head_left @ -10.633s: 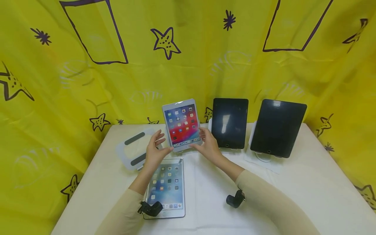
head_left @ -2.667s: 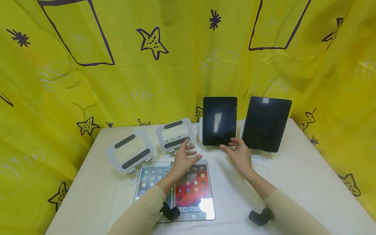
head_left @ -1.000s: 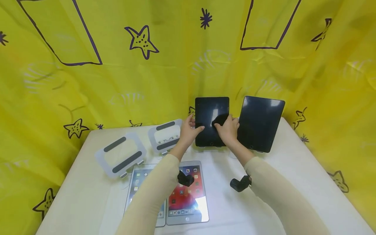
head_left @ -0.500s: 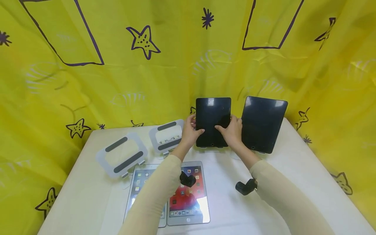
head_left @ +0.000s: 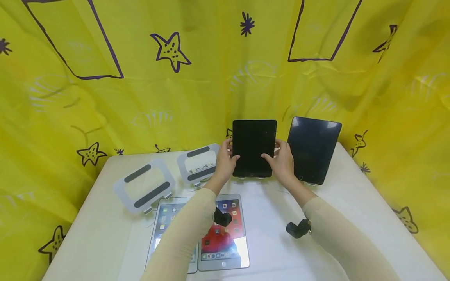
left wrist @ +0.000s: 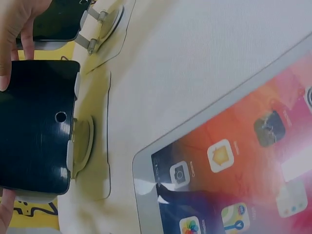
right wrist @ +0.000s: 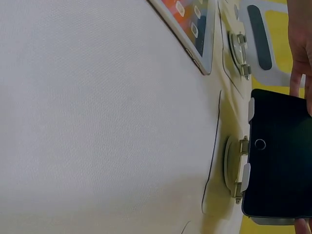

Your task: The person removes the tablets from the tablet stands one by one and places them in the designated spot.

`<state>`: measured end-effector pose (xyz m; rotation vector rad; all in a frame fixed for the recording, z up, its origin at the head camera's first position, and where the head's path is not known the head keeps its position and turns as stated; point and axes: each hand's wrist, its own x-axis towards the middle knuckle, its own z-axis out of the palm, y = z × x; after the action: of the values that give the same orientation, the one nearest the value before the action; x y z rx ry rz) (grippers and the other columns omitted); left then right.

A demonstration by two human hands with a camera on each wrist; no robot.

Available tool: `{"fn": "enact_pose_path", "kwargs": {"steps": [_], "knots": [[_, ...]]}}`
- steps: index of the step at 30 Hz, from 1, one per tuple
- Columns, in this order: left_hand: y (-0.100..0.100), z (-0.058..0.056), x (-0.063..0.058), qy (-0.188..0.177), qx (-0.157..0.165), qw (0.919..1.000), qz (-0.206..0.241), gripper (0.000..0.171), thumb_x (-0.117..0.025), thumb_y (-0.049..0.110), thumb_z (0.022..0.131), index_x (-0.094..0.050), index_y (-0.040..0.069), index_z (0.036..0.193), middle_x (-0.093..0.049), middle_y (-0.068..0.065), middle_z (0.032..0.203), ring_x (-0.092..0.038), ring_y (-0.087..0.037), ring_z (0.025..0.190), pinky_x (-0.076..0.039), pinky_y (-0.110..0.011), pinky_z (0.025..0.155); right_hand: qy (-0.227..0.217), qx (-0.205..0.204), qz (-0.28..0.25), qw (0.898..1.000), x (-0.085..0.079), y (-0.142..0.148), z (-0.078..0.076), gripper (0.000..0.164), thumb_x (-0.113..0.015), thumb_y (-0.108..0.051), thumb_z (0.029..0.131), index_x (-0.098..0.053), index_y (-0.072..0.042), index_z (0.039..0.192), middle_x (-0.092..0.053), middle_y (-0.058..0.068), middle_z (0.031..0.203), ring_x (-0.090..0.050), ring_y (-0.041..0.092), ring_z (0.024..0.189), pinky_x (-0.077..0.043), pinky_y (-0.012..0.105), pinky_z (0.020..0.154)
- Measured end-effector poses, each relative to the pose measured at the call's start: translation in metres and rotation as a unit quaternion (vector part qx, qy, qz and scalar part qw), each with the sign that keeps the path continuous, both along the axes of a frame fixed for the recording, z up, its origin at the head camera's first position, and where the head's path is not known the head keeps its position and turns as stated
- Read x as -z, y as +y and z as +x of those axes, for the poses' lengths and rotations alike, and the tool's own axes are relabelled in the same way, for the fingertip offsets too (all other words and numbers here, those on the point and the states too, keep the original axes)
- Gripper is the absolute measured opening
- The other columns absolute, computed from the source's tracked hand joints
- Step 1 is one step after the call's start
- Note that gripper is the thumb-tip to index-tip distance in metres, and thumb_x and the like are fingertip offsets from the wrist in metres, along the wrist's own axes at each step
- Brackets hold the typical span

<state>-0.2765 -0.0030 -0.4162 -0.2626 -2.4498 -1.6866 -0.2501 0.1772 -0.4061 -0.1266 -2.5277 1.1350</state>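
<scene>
Both hands are at a black tablet (head_left: 254, 136) that stands nearly upright near the back of the table. My left hand (head_left: 225, 158) grips its left edge, thumb on the front and fingers behind. On the other edge, my right hand (head_left: 282, 162) grips the same way. Below its round button, the tablet's lower edge rests in the hooks of a tablet stand (right wrist: 246, 178), whose round base shows in both wrist views. The stand's back plate is mostly hidden behind the tablet.
To the right a second black tablet (head_left: 314, 150) leans on its stand. Two grey-white tablet stands (head_left: 144, 187) with dark pads stand bare at the left. Two white tablets lie flat in front: one with a red screen (head_left: 225, 234), the other (head_left: 166, 218) partly under my left sleeve.
The red-screened white tablet has gone from its stand to lying flat on the table. My hands have moved to the black tablet, whose tilt has shifted slightly; the bright reflection on it is gone.
</scene>
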Motion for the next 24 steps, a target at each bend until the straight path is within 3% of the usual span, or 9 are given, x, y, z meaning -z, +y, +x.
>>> {"fn": "enact_pose_path", "kwargs": {"steps": [7, 12, 24], "knots": [[0.002, 0.007, -0.003, 0.034, -0.005, 0.9993, -0.015, 0.052, -0.061, -0.006, 0.087, -0.041, 0.008, 0.133, -0.047, -0.013, 0.111, -0.050, -0.025, 0.091, -0.048, -0.031, 0.079, 0.036, 0.003, -0.029, 0.999, 0.004, -0.001, 0.001, 0.062, -0.077, -0.015, 0.079, -0.044, 0.003, 0.128, -0.049, 0.019, 0.111, -0.051, 0.031, 0.092, -0.046, 0.041, 0.078], [0.001, 0.010, -0.006, 0.054, -0.002, 0.9979, -0.035, 0.051, -0.062, -0.006, 0.087, -0.043, 0.007, 0.132, -0.048, -0.013, 0.109, -0.053, -0.025, 0.088, -0.050, -0.030, 0.077, 0.034, 0.006, -0.041, 0.999, 0.001, 0.002, 0.003, 0.062, -0.078, -0.013, 0.077, -0.045, 0.003, 0.127, -0.051, 0.020, 0.111, -0.055, 0.033, 0.096, -0.049, 0.043, 0.083], [-0.011, 0.015, -0.012, 0.005, 0.010, 0.9999, -0.001, 0.056, -0.070, -0.007, 0.078, -0.047, 0.005, 0.128, -0.056, -0.015, 0.099, -0.060, -0.027, 0.080, -0.053, -0.032, 0.068, -0.018, -0.015, -0.047, 0.999, -0.011, 0.001, 0.015, 0.063, -0.078, -0.013, 0.078, -0.044, 0.001, 0.129, -0.052, 0.018, 0.111, -0.054, 0.030, 0.092, -0.051, 0.039, 0.082]]}}
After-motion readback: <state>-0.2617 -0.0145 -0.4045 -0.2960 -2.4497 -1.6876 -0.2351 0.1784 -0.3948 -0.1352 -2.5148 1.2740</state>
